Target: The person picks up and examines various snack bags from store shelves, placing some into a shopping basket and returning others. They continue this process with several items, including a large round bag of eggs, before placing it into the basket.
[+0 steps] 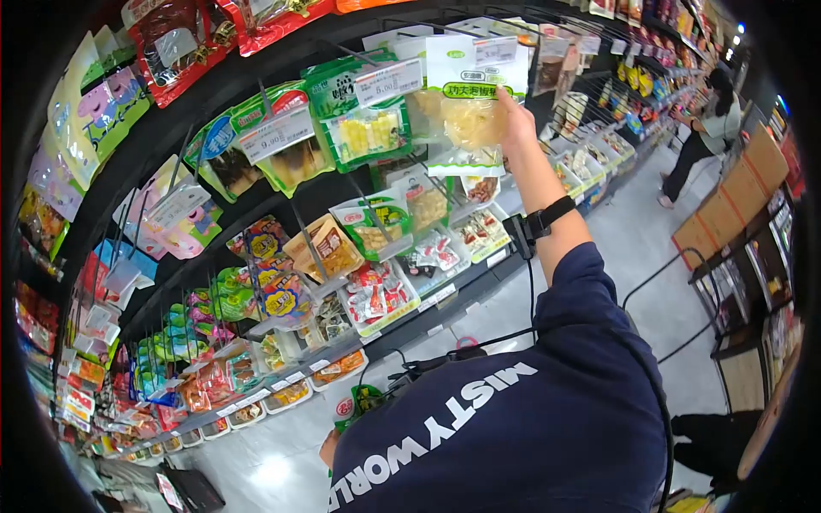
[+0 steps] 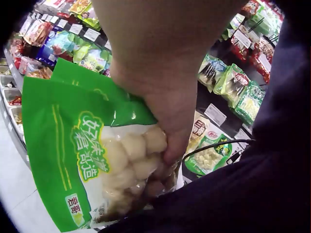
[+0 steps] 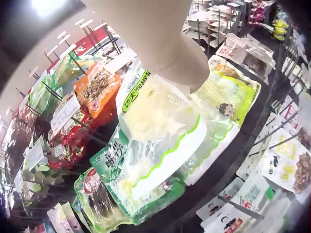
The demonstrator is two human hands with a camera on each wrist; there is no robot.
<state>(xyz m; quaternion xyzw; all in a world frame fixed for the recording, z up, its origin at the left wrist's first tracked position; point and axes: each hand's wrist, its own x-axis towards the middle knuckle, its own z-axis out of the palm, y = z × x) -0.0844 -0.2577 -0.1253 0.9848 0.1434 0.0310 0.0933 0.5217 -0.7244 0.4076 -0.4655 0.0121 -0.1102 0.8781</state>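
Note:
My right hand (image 1: 516,126) pinches the right edge of a clear and white snack packet (image 1: 469,124) with pale food inside, held up in front of the shelf hooks. The right wrist view shows this hand (image 3: 187,65) at the packet's edge, its fingertips hidden, with a green corn-pictured packet (image 3: 112,162) behind. Low by my body, my left hand (image 2: 167,109) grips a green snack packet (image 2: 53,141) with pale round pieces in its window. A second green packet (image 2: 77,75) shows behind it. In the head view the left hand (image 1: 328,448) is mostly hidden by my shirt.
Hanging packets with price tags (image 1: 278,134) fill the rack. Below are trays of small wrapped snacks (image 1: 376,295) along the shelf edge. To the right, a person (image 1: 717,120) stands in the aisle near a cardboard box (image 1: 735,192). A black cable (image 1: 667,272) loops beside my arm.

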